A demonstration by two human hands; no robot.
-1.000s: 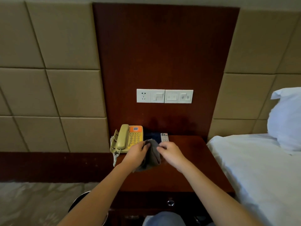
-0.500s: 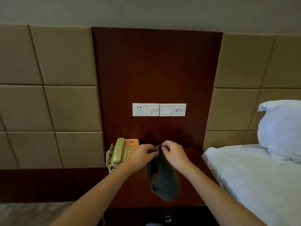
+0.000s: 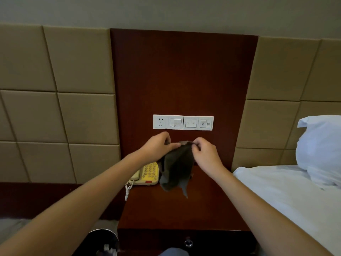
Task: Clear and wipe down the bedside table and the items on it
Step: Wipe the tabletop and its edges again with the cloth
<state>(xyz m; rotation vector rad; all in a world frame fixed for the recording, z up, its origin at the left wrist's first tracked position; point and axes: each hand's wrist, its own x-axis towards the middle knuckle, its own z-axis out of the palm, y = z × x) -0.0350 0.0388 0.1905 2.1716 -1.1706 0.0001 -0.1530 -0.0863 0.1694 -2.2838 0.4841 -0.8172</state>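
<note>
Head view: left hand (image 3: 158,146) and right hand (image 3: 204,154) pinch the cloth's (image 3: 175,170) top edge; it hangs limp and light, best gripped at the corners.

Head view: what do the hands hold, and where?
The left hand and right hand pinch the dark grey cloth by its top edge.

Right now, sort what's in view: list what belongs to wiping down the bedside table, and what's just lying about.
Job: grey cloth, pinched by left hand and right hand; bedside table; telephone.
Just there: switch panel, pillow, bed, padded wall.
</note>
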